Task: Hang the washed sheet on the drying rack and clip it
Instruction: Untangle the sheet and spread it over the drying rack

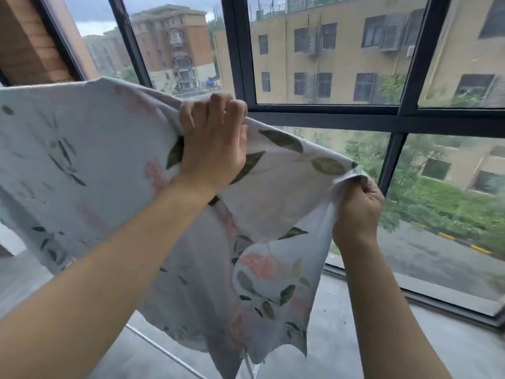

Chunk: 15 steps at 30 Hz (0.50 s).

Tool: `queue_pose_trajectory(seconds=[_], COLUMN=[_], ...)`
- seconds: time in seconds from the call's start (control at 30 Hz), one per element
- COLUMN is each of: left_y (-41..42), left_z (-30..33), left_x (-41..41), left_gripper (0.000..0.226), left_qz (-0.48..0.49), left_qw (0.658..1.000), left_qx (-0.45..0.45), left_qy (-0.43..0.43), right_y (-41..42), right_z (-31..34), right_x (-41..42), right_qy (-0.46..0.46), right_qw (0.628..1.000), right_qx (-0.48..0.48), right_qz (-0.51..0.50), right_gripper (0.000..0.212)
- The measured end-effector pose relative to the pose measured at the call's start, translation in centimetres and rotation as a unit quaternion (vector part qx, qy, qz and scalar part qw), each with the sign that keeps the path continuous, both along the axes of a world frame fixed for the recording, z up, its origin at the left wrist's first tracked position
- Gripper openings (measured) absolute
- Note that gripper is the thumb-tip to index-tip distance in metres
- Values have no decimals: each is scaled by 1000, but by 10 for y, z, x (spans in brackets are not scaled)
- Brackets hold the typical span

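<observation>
A white sheet (90, 160) printed with green leaves and pink flowers hangs spread across the left and middle of the view, draped from its top edge. My left hand (213, 143) grips that top edge near the middle, fingers curled over the cloth. Lower and to the right, my right hand (358, 212) pinches a bunched corner of the sheet. Between the two hands the edge sags. A thin white rail of the drying rack (164, 351) shows below the sheet's hem; whatever bar carries the sheet is hidden by the cloth. No clip is in view.
A large window with a dark frame (328, 116) stands right behind the sheet, with buildings and a street outside. The grey concrete floor (341, 337) runs below to the window sill. A brick wall (32, 45) fills the upper left.
</observation>
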<state>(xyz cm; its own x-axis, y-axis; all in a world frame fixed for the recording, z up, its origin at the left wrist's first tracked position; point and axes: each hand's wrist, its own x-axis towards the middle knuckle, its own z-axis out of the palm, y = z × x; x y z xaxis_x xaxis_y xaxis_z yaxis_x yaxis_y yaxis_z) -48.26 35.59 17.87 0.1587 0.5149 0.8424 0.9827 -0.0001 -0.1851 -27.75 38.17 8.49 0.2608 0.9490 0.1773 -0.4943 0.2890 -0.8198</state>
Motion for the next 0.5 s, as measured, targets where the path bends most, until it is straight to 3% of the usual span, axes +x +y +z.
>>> queue_pose_trajectory(seconds=[0.1,0.17,0.27,0.37,0.43,0.5], left_y=[-34,-57,-66,-55,-51,-52], left_z=[-36,-78,-134,-152,-152,-145], left_x=[19,33,42,42,46,47], left_gripper=[23,26,48,70,68,50], left_qz=[-101,-125,-40,88,145,134], left_qw=[994,992,991,974,954,937], left_qx=[46,-6,-115,-156,-169,-137], left_qy=[3,10,-50,-142,-200,-291], right_y=[-6,-10,-18,-27,-32,-32], right_z=[9,14,13,8,7,9], right_x=[-1,-7,-15,-24,-27,-26], right_qy=[-10,-12,-25,-12,-1,12], right_qw=[999,997,990,980,978,979], right_qx=[-44,-81,-132,-136,-131,-132], right_qz=[8,2,51,144,163,158], right_gripper=[43,46,48,54,54,53])
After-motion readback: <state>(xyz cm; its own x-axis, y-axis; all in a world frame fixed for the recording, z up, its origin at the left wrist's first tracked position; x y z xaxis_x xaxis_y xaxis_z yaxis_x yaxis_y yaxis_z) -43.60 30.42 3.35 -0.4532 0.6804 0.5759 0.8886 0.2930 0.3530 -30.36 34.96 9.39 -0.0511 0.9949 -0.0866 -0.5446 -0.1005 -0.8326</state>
